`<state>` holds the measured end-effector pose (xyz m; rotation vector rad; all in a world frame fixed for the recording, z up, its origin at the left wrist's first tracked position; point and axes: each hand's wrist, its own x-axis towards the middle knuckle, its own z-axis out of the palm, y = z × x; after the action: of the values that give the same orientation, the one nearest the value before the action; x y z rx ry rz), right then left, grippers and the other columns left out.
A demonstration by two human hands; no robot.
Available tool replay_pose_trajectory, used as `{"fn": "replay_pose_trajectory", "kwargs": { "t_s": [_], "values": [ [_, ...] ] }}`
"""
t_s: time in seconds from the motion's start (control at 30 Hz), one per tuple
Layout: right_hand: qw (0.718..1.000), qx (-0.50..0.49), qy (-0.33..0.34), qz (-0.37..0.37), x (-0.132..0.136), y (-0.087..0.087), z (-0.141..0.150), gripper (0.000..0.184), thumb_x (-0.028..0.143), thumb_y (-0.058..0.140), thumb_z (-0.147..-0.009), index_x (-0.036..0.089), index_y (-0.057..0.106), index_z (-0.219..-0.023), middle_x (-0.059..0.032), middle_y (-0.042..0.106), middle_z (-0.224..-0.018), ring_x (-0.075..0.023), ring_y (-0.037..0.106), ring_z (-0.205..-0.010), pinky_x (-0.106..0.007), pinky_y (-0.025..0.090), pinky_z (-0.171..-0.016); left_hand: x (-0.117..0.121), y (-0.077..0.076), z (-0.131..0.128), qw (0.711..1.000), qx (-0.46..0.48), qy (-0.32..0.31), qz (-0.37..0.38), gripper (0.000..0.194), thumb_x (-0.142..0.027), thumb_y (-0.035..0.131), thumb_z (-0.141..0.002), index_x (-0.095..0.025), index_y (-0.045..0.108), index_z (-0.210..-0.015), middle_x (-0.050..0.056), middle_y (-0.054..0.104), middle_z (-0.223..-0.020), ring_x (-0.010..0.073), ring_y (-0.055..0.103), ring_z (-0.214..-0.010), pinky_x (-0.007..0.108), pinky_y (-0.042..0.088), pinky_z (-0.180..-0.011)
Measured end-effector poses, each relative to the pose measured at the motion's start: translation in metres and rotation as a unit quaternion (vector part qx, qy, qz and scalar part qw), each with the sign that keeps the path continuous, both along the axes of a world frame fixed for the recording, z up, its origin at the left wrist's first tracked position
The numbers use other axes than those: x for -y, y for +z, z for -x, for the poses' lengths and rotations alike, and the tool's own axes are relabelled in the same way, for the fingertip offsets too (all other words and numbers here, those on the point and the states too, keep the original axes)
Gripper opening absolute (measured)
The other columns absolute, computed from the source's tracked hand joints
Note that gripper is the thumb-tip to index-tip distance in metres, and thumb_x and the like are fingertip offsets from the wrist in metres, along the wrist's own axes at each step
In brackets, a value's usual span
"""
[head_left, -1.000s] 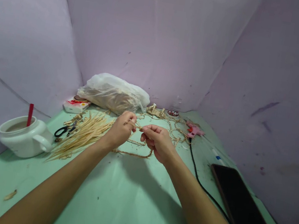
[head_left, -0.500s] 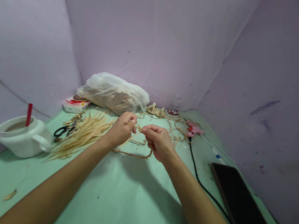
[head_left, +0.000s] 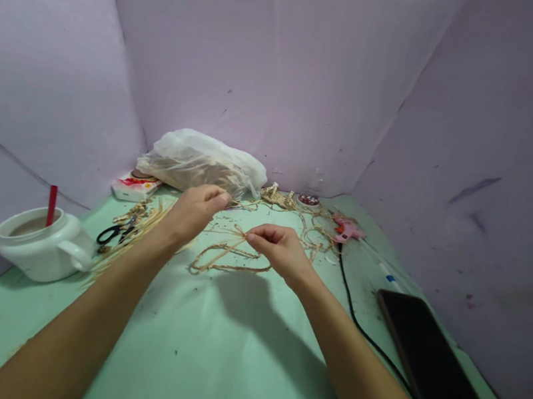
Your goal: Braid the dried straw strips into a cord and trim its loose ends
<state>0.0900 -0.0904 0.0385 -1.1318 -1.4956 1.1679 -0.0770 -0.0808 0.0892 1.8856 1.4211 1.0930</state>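
In the head view my right hand (head_left: 281, 249) pinches pale straw strands (head_left: 240, 230) between thumb and fingertips, where they form a small loop. Below it, a thin braided straw cord (head_left: 230, 266) lies in a long loop on the table. My left hand (head_left: 200, 210) is up and to the left, its thumb and fingers pressed together. Whether a strand is between them I cannot make out. Behind my left forearm, a bundle of loose flat straw (head_left: 144, 224) is partly hidden.
At left stand a white pot (head_left: 43, 252) with a red stick (head_left: 51, 206) and black scissors (head_left: 112, 234). A filled plastic bag (head_left: 202, 161) lies at the back. To the right are a pink glue gun (head_left: 349, 229), its black cable (head_left: 353, 318) and a dark tablet (head_left: 437, 368).
My left hand has moved left and slightly up, away from the right hand, uncovering the braided loop. My right hand stays nearly in place, still pinching the strands.
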Motion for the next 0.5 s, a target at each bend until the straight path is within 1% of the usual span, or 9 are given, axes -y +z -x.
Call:
{"fn": "replay_pose_trajectory", "kwargs": {
  "t_s": [0.07,0.1,0.17,0.23,0.27,0.33,0.37,0.43,0.5],
  "values": [
    [0.999,0.023,0.036,-0.027,0.002,-0.001,0.002,0.021,0.034,0.060,-0.065,0.014,0.064,-0.068,0.0043,0.048,-0.050,-0.0071,0.037,-0.047,-0.022,0.028,-0.046,0.012,0.006,-0.002,0.989,-0.122,-0.086,-0.014,0.024,-0.038,0.049,-0.070,-0.018,0.062,-0.075,0.000,0.061,-0.076,0.0166,0.054,-0.075,0.024,0.039,-0.065],
    [0.998,0.034,0.046,-0.038,0.002,-0.001,0.003,0.021,0.033,0.059,-0.066,0.014,0.065,-0.068,0.0032,0.051,-0.052,-0.0081,0.040,-0.049,-0.022,0.031,-0.048,0.017,0.006,-0.004,0.978,-0.178,-0.105,0.011,0.022,-0.038,0.050,-0.069,-0.019,0.062,-0.071,0.000,0.059,-0.068,0.0154,0.052,-0.067,0.024,0.037,-0.059],
    [0.995,0.064,0.051,-0.053,0.003,-0.001,0.001,0.021,0.033,0.058,-0.068,0.015,0.066,-0.070,0.0004,0.058,-0.059,-0.0108,0.048,-0.055,-0.024,0.037,-0.054,0.024,0.002,-0.011,0.957,-0.266,-0.092,0.066,0.022,-0.032,0.046,-0.071,-0.019,0.060,-0.060,-0.001,0.049,-0.050,0.0130,0.044,-0.050,0.024,0.029,-0.049],
    [0.994,0.084,0.016,-0.071,0.001,0.001,-0.005,0.021,0.034,0.057,-0.069,0.015,0.066,-0.075,-0.0026,0.064,-0.070,-0.0136,0.054,-0.065,-0.026,0.040,-0.062,0.024,-0.002,-0.014,0.951,-0.295,-0.044,0.076,0.024,-0.029,0.045,-0.070,-0.018,0.055,-0.051,-0.002,0.042,-0.043,0.0120,0.038,-0.044,0.024,0.024,-0.046],
    [0.993,0.087,-0.013,-0.075,0.000,0.002,-0.010,0.023,0.034,0.055,-0.071,0.015,0.066,-0.079,-0.0040,0.065,-0.076,-0.0146,0.055,-0.069,-0.027,0.041,-0.064,0.023,-0.002,-0.014,0.952,-0.294,-0.030,0.079,0.024,-0.029,0.046,-0.069,-0.018,0.054,-0.050,-0.002,0.041,-0.042,0.0117,0.038,-0.043,0.024,0.024,-0.045],
    [0.990,0.089,-0.082,-0.078,-0.004,0.001,-0.020,0.027,0.032,0.049,-0.075,0.015,0.064,-0.091,-0.0065,0.066,-0.088,-0.0152,0.057,-0.075,-0.028,0.043,-0.068,0.022,0.003,-0.009,0.959,-0.262,-0.030,0.101,0.021,-0.029,0.048,-0.068,-0.018,0.054,-0.051,-0.002,0.044,-0.042,0.0116,0.039,-0.043,0.024,0.025,-0.045],
    [0.987,0.107,-0.092,-0.072,-0.005,-0.001,-0.024,0.029,0.029,0.048,-0.075,0.015,0.062,-0.096,-0.0073,0.065,-0.094,-0.0149,0.057,-0.076,-0.028,0.043,-0.068,0.022,0.007,-0.005,0.966,-0.230,-0.038,0.112,0.020,-0.029,0.049,-0.068,-0.018,0.054,-0.052,-0.002,0.046,-0.043,0.0114,0.040,-0.043,0.023,0.026,-0.045],
    [0.975,0.204,-0.042,-0.074,-0.008,-0.010,-0.027,0.041,0.023,0.056,-0.067,0.018,0.058,-0.108,-0.0070,0.061,-0.108,-0.0133,0.057,-0.073,-0.027,0.043,-0.069,0.025,0.018,0.004,0.983,-0.128,-0.058,0.121,0.018,-0.029,0.050,-0.068,-0.017,0.054,-0.056,-0.002,0.048,-0.045,0.0106,0.041,-0.043,0.022,0.028,-0.045],
    [0.947,0.314,0.026,-0.060,-0.012,-0.022,-0.022,0.061,0.027,0.064,-0.061,0.020,0.050,-0.120,-0.0091,0.057,-0.115,-0.0157,0.058,-0.078,-0.026,0.043,-0.069,0.029,0.028,0.013,0.990,-0.002,-0.091,0.110,0.018,-0.029,0.052,-0.069,-0.016,0.054,-0.057,-0.002,0.049,-0.045,0.0101,0.043,-0.045,0.022,0.033,-0.047]
  ]
}}
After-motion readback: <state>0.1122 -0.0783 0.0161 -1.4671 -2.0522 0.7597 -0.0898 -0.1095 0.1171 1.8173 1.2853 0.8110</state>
